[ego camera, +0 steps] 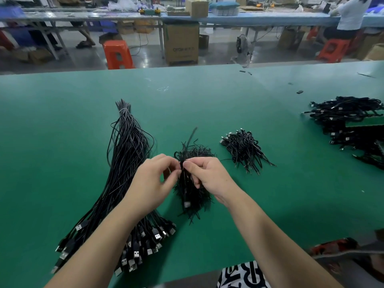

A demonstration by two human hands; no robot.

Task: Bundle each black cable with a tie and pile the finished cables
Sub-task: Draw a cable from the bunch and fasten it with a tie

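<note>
A folded black cable point(185, 190) hangs between my hands above the green table point(62, 125), its USB plug at the bottom. My left hand point(151, 181) and my right hand point(205, 175) pinch it near its top, fingertips almost meeting, with a thin tie at that spot. Under it lies a heap of black ties point(195, 154). A long sheaf of loose black cables point(124, 163) stretches along the left, USB plugs toward me. A small pile of bundled cables point(243, 148) sits to the right of my hands.
A larger pile of bundled cables point(349, 123) covers the table's right edge. Small black scraps point(299, 92) lie far right. Beyond the table are an orange stool point(117, 54), cardboard boxes point(180, 43) and a seated person point(351, 15) at another bench.
</note>
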